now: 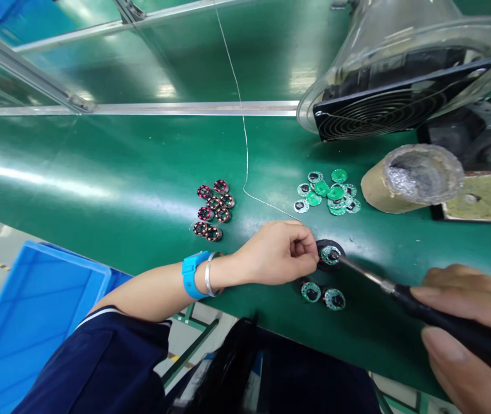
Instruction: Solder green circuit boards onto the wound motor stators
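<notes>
My right hand (pixel 474 333) grips a soldering iron (pixel 418 305) by its black handle. The iron's tip rests at a round circuit board (pixel 328 255) that sits in a black round holder (pixel 339 247). From the left, my left hand (pixel 277 253) is closed in a pinch beside that board, with a thin solder wire (pixel 246 155) running down the table into it. The wire's end is hidden by the fingers. Nearer to me lie two coils with round boards on top (pixel 335 299). A group of bare copper coils (pixel 213 210) stands left of the wire.
Loose round boards (pixel 327 191) are piled beyond my hands. To their right stand a brown tub (pixel 394 178), a sponge tray (pixel 476 198) and a fan under a clear hood (pixel 383 109). A metal rail (pixel 163 109) crosses the green table. A blue bin (pixel 34 328) is at lower left.
</notes>
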Available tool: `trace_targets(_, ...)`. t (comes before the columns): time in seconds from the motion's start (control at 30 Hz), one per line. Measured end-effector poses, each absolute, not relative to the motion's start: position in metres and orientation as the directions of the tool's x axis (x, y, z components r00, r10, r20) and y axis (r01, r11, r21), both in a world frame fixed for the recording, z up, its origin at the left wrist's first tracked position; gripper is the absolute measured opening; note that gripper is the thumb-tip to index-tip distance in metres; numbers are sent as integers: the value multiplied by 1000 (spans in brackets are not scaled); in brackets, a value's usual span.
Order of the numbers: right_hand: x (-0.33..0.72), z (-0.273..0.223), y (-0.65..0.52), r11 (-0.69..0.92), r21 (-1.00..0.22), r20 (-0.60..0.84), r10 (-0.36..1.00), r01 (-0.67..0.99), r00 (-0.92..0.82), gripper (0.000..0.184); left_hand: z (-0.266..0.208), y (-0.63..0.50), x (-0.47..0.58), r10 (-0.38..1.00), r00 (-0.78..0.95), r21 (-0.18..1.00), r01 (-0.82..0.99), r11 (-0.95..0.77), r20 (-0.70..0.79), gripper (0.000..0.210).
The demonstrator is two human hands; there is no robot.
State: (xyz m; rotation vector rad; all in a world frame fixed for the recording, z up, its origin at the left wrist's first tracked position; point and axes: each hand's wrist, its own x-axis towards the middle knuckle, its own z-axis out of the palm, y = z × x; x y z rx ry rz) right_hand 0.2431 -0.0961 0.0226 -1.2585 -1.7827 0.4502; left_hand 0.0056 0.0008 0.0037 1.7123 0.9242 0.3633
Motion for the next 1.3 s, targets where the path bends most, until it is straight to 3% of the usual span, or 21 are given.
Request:
trace_targets(0.1, 238, 27, -94, 375, -765, 430, 903, 523, -18, 30, 3, 1, 6, 735, 642, 909, 407, -89, -216, 3)
trace_targets(0.2, 232, 30, -91, 375, -724, 443, 896, 578, -26, 33, 4, 2, 6, 734, 640, 908, 412, -77, -228, 4)
trace_targets(0.3, 225, 26, -89, 241, -730, 407, 905, 640, 124, 42, 8, 3, 5, 721, 649, 911, 407, -57, -245, 2)
trace_targets(0.4, 218, 18, -84, 196, -755, 400, 894, 626, 202, 29, 10, 2, 7, 719, 670, 887, 428, -174, -182, 21)
trace_targets(0.53, 213, 7, -76, 318, -687, 489, 867, 653, 92, 14, 8, 1, 11, 689, 718, 791, 479, -381, -103, 36)
trace_targets(0.67, 211, -4, -72, 397, -556, 537, 842, 730, -49, 28, 2, 7, 13, 637, 769, 790, 417, -448, -44, 32)
trace_targets(0.83, 208, -11, -71, 498, -531, 571, 808, 686, -146, 39, -1, 23, 14, 493, 870, 835, 251, -489, 27, 23)
trace_targets(1.0, 205, -10, -69, 508, -551, 554, 816, 662, -166, 38, 5, 26, 6, 542, 839, 887, 281, -366, -42, 27)
trace_targets(1.17, 202, -9, -67, 500, -561, 539, 826, 660, -167, 39, 10, 14, -5, 630, 759, 913, 360, -190, -168, 8)
trace_targets(1.3, 203, -9, -67, 511, -558, 546, 819, 654, -174, 38, 9, 5, -1, 670, 708, 944, 329, -33, -223, 11)
